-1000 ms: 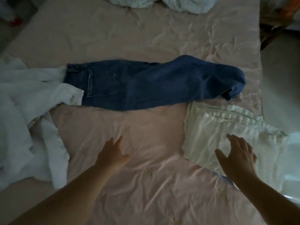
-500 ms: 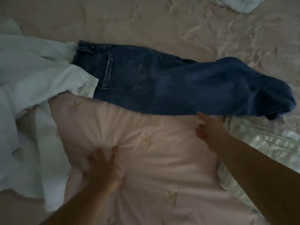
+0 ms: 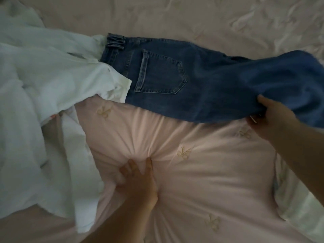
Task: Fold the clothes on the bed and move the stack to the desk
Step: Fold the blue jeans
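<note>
Across the bed (image 3: pixel 175 18), the jeans (image 3: pixel 201 88) were pinched at their near edge by the right hand (image 3: pixel 270 118); the left hand (image 3: pixel 138 179) was pressed, fingers extended, into bedding. Lifting evenly would be advisable.

Blue jeans (image 3: pixel 201 85) lie lengthwise across the bed (image 3: pixel 192 181), waistband left, back pocket up, near edge lifted at right. Crumpled white garment (image 3: pixel 43 93) at left overlaps the waistband. Folded white item (image 3: pixel 301 207) near right.
</note>
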